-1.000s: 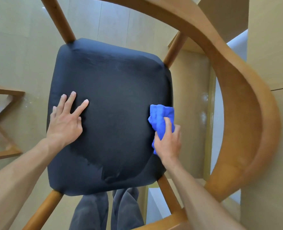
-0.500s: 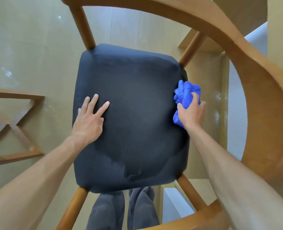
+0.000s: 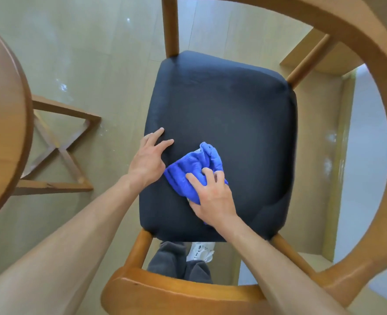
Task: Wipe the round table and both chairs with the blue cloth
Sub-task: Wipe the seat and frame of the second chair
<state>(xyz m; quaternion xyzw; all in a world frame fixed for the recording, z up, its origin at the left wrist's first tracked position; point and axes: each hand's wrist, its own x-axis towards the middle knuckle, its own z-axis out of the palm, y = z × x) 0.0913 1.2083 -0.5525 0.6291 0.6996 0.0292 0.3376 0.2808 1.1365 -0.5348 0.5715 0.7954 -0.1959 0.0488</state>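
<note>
My right hand's fingers (image 3: pixel 205 176) are curled down into the blue cloth (image 3: pixel 193 165), bunching it under the palm so the wad has bulk to scrub with, while my left hand's fingers (image 3: pixel 159 134) lie spread and fairly straight on the fabric. Nearest me, the chair's curved wooden back rail (image 3: pixel 178 289) crosses the bottom of the view, with dark trouser legs (image 3: pixel 176 258) and a white shoe (image 3: pixel 199 252) showing beneath it. Just past that, the right hand (image 3: pixel 213 196) pins the cloth to the dark seat cushion (image 3: pixel 228 105) toward its near-left corner. The left hand (image 3: pixel 147 159) rests beside it at the cushion's left edge, touching the cloth's left side, I judge to steady the chair against the wiping push. The cushion's far half lies bare. Farther left, the round table (image 3: pixel 4 123) shows only its edge above its crossed wooden base (image 3: pixel 60 148). The second chair is out of view.
</note>
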